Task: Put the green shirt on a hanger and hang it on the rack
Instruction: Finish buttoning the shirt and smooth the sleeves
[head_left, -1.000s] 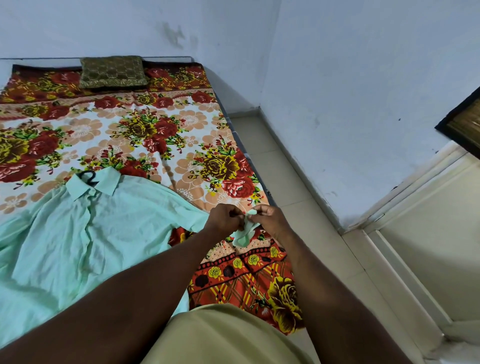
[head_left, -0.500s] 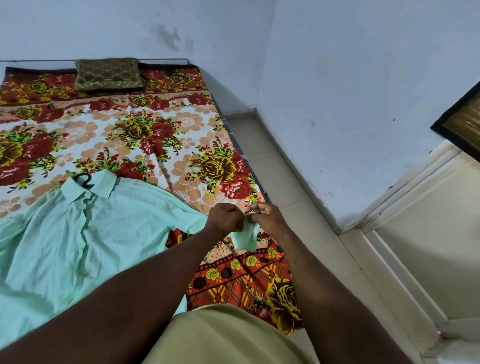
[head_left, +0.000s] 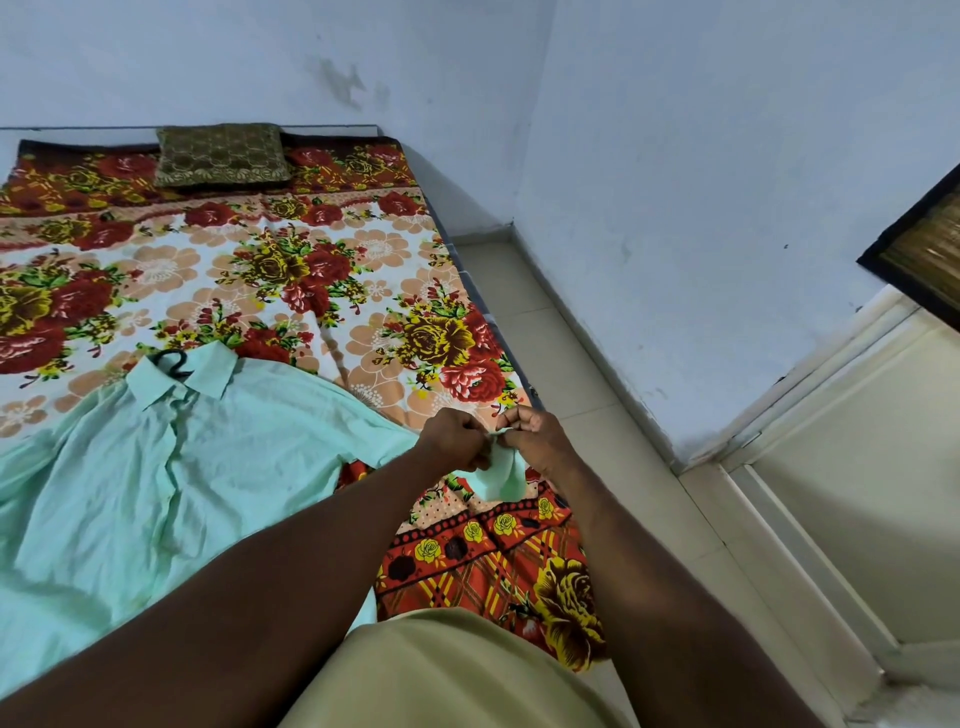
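A pale green shirt (head_left: 171, 467) lies spread front-up on the bed, collar toward the far wall. A black hanger hook (head_left: 175, 362) sticks out of the collar; the rest of the hanger is hidden inside the shirt. Near the bed's right edge my left hand (head_left: 453, 435) and my right hand (head_left: 535, 435) are close together, both pinching the end of the shirt's right sleeve (head_left: 501, 474), which hangs down between them. No rack is in view.
The bed (head_left: 322, 270) wears a floral sheet, with a dark patterned cushion (head_left: 221, 155) at its head. A strip of tiled floor (head_left: 566, 374) runs between bed and blue wall. A cream door frame (head_left: 810, 467) stands at right.
The hands stay together on the sleeve end with small finger movements; the cloth now hangs a little lower between them. The view has shifted slightly.
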